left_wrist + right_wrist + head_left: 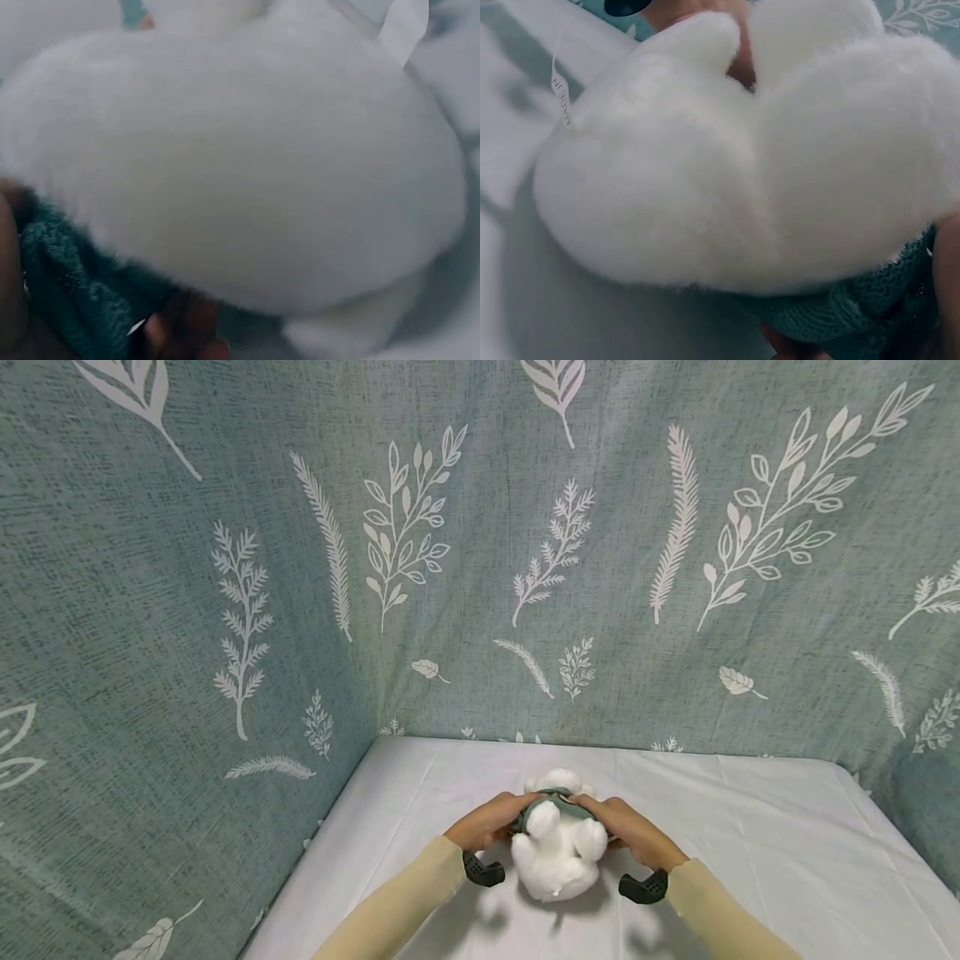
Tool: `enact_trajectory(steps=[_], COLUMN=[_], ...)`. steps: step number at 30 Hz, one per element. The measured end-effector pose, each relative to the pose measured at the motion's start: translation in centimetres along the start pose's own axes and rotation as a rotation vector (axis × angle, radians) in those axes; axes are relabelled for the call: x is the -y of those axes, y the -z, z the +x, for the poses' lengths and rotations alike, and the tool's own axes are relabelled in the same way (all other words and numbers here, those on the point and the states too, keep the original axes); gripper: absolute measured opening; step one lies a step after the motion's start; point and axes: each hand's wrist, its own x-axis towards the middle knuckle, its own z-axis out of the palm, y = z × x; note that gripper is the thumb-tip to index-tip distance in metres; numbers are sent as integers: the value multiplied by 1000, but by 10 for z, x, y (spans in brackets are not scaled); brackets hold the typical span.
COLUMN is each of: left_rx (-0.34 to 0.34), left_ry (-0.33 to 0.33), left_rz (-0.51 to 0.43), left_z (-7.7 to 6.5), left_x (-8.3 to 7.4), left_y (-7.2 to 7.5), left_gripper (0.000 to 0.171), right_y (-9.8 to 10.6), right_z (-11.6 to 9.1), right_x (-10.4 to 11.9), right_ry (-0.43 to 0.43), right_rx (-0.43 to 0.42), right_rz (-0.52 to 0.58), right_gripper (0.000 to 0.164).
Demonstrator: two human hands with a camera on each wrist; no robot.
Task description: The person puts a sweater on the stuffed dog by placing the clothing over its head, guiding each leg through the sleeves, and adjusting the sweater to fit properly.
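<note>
- The left grip [486, 823], a bare hand, was curled closely about one side of the green knit garment [577, 811], the fabric being held by its digits.
- The right grip [633, 831] was curled likewise about the opposite side, and the garment was held there too.
- The white plush toy [555, 868] was held between the two grips; its rounded body and two stubby parts were placed on the near side of the garment, and another furry part was seen just beyond it.
- Whether the toy was rested on the table or held slightly above could not be told.
- A white tag [561, 97], printed "MADE IN", was attached to the toy's edge.
- A black device [483, 869] was worn at each wrist, below pale sleeves [405, 902].
- The table [420, 777] was covered in white and enclosed by leaf-patterned green curtains [465, 631].
</note>
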Motion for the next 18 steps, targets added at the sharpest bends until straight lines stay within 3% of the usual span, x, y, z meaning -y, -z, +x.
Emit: enact_trajectory(steps=[4, 12, 18], left_rx=[-61, -118, -163], left_ry=[-21, -146, -313], left_rz=[131, 234, 368], left_z=[-3, -12, -21], left_x=[-4, -21, -40], left_y=[5, 18, 15], left_gripper=[52, 31, 15], right_y=[5, 32, 37], right_z=[-5, -32, -44], right_x=[-2, 0, -4], right_ry=[5, 94, 184], right_rx=[-24, -112, -45], right_rz=[-35, -116, -137], right_gripper=[66, 61, 38])
